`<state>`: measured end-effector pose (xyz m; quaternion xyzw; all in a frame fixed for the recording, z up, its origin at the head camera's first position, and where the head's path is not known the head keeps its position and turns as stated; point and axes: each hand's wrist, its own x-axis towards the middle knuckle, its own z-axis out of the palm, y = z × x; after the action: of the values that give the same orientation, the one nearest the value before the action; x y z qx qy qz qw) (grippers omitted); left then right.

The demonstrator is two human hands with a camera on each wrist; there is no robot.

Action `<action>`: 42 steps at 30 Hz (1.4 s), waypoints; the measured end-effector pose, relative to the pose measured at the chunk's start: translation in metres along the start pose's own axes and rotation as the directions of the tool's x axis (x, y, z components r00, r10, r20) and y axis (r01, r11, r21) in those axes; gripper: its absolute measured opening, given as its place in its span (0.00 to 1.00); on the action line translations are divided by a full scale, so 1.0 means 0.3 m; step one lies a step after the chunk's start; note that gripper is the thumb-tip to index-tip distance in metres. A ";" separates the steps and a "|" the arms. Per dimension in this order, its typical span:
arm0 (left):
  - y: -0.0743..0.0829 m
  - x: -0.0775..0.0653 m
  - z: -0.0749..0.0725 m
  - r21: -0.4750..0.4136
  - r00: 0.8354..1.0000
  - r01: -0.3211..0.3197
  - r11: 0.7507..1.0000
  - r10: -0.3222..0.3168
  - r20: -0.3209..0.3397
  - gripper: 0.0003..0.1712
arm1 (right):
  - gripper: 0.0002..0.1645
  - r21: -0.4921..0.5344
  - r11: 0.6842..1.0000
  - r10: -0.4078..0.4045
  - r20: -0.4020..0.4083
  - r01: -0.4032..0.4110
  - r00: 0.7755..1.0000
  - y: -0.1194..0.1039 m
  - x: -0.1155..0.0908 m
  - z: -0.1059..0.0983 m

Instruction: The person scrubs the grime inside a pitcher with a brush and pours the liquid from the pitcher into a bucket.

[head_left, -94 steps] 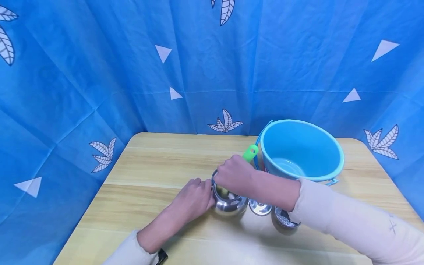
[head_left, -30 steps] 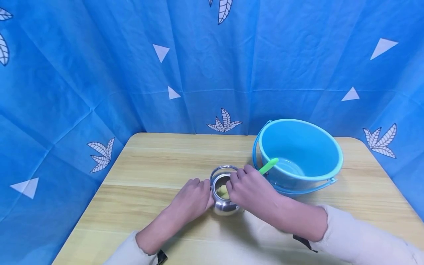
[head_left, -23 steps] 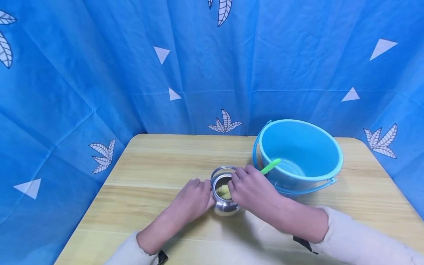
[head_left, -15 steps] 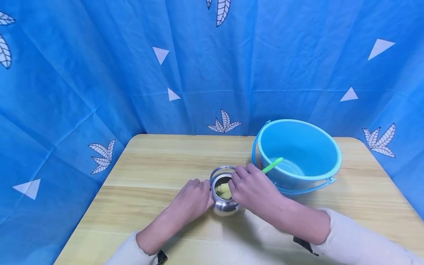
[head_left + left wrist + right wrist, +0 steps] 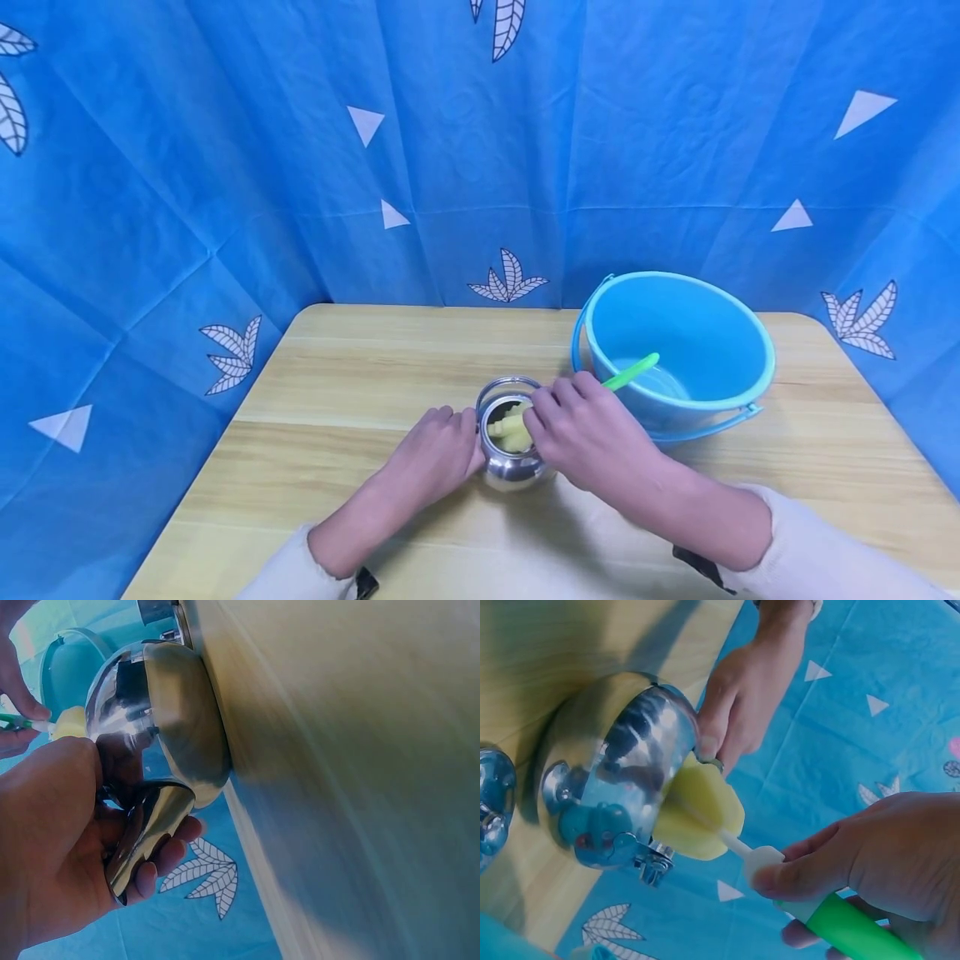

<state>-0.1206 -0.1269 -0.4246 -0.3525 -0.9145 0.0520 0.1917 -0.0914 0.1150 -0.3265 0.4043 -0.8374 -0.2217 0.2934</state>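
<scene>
Teapot and sponge brush on a pale wood-grain desk (image 5: 360, 375). The round, mirror-bright metal teapot (image 5: 513, 471) stands upright on its base, its mouth uncovered and its arched metal handle (image 5: 508, 380) raised. The left hand (image 5: 438, 446) holds it from the side; in the left wrist view the grip is closed round the tapering metal spout (image 5: 154, 825), with the fingers curled beneath. The right hand (image 5: 581, 429) has its grip clamped on a slender brush (image 5: 633, 372) with a bright green handle, the thumb against a white collar (image 5: 763, 859). The pale yellow sponge head (image 5: 705, 814) lies partly within the teapot's mouth and partly outside it. Right of the teapot stands a light-blue plastic bucket (image 5: 690, 325); in the head view the handle's end overlaps its near rim. A small shiny metal piece (image 5: 495, 802), cut off by the frame, lies near the teapot. Behind: blue cloth (image 5: 465, 125) with white leaves and triangles.
</scene>
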 end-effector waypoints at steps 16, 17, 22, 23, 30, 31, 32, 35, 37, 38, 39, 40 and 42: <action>0.000 0.004 -0.004 -0.006 1.000 0.013 1.000 -0.013 0.028 0.19 | 0.16 0.068 0.996 0.054 -0.025 -0.052 0.998 0.054 -0.069 -0.040; 0.000 0.004 -0.004 -0.008 0.999 0.013 1.000 -0.013 0.029 0.19 | 0.17 0.072 0.996 0.057 -0.030 -0.055 0.998 0.056 -0.072 -0.039; 0.001 0.004 -0.005 -0.010 0.999 0.018 1.000 -0.017 0.038 0.18 | 0.19 0.085 0.995 0.064 -0.041 -0.061 0.997 0.063 -0.085 -0.037; 0.001 0.004 -0.005 -0.011 0.999 0.019 1.000 -0.018 0.042 0.19 | 0.19 0.085 0.995 0.065 -0.046 -0.061 0.997 0.065 -0.088 -0.037; 0.001 0.004 -0.006 -0.014 0.999 0.021 1.000 -0.021 0.045 0.18 | 0.20 0.088 0.994 0.073 -0.099 -0.064 0.992 0.079 -0.110 -0.026; 0.001 0.004 -0.006 -0.013 0.999 0.021 1.000 -0.021 0.042 0.18 | 0.20 0.089 0.994 0.075 -0.108 -0.065 0.991 0.081 -0.113 -0.024; 0.002 0.004 -0.005 -0.014 0.999 0.021 1.000 -0.021 0.040 0.18 | 0.20 0.092 0.993 0.079 -0.115 -0.068 0.990 0.082 -0.116 -0.021; 0.003 0.004 -0.004 -0.012 0.999 0.020 1.000 -0.019 0.035 0.18 | 0.21 0.100 0.992 0.090 -0.122 -0.078 0.988 0.082 -0.127 -0.013; 0.004 0.004 -0.003 -0.014 0.999 0.021 1.000 -0.020 0.034 0.18 | 0.21 0.109 0.990 0.098 -0.113 -0.086 0.989 0.082 -0.136 -0.010; 0.004 0.004 -0.003 -0.014 0.999 0.021 1.000 -0.020 0.034 0.18 | 0.21 0.114 0.989 0.102 -0.105 -0.090 0.989 0.081 -0.140 -0.008; 0.004 0.004 -0.003 -0.012 0.999 0.021 1.000 -0.020 0.034 0.18 | 0.22 0.118 0.989 0.105 -0.098 -0.093 0.990 0.081 -0.144 -0.007; 0.004 0.003 -0.003 -0.011 0.999 0.022 1.000 -0.021 0.034 0.18 | 0.21 0.122 0.988 0.107 -0.094 -0.095 0.990 0.080 -0.148 -0.006; 0.003 0.002 -0.003 -0.006 0.999 0.023 1.000 -0.023 0.031 0.17 | 0.17 0.136 0.986 0.114 -0.094 -0.100 0.989 0.080 -0.152 -0.003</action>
<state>-0.1202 -0.1257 -0.4237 -0.3419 -0.9215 0.0524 0.1768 -0.0810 0.1656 -0.3254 0.3879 -0.8547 -0.1292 0.3200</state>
